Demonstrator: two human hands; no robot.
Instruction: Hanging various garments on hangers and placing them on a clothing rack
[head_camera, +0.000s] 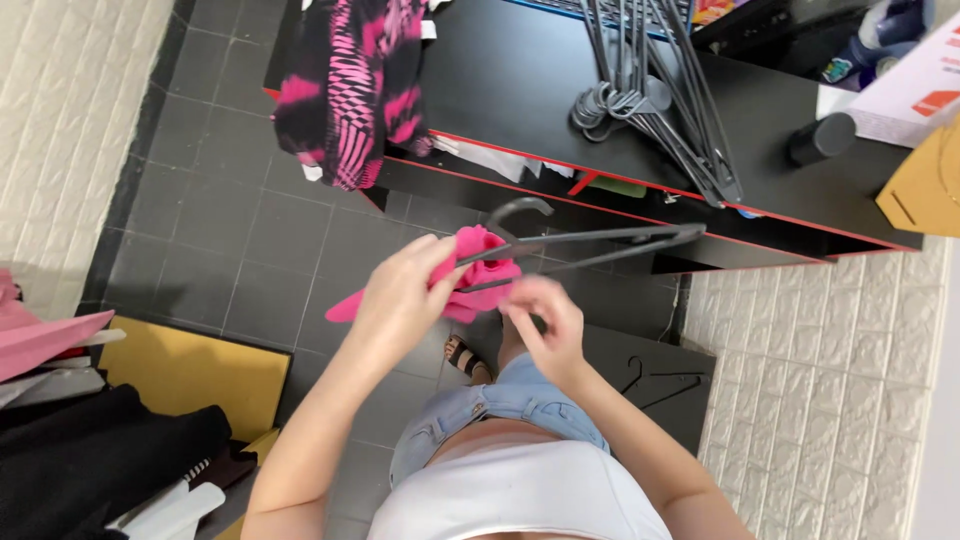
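My left hand (400, 292) grips a bright pink garment (478, 270) bunched against a dark grey clothes hanger (590, 240), whose hook curves up at the left and whose arms point right. My right hand (545, 318) is below the hanger, fingers curled at the lower edge of the pink cloth; blur hides exactly what it pinches. Both hands are in front of my body, above the dark tiled floor.
A black counter with a red edge (520, 90) carries a pile of grey hangers (650, 100), a black cylinder (822, 138) and a pink-and-black patterned garment (350, 90) draped over its left end. Clothes (90, 460) lie at the lower left. More hangers (655, 380) rest on the floor.
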